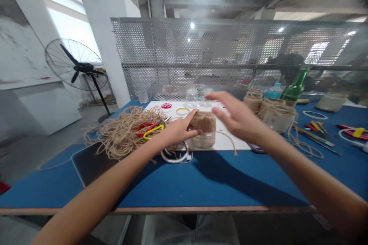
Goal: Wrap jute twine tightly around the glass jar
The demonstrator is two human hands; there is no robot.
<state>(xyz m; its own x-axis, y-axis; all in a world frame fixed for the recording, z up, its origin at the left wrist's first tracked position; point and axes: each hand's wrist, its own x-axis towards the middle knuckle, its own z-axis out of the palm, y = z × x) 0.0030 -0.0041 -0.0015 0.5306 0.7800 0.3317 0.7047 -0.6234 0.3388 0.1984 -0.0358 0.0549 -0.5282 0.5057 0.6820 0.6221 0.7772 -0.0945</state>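
Note:
A glass jar (203, 132) half wrapped in jute twine stands on a white sheet (227, 141) on the blue table. My left hand (178, 130) grips the jar's left side with thumb and fingers. My right hand (237, 116) hovers just right of and above the jar, fingers spread and motion-blurred, holding nothing I can see. A thin strand of twine (230, 141) trails from the jar across the sheet.
A heap of loose jute twine (126, 132) with red and yellow scissors (148, 129) lies at left. A white ring (175, 155) sits by the jar. Wrapped jars (277, 116), a green bottle (294, 86), empty glass jars (192, 97) and tools (316, 128) stand behind. A fan (76, 67) stands at left.

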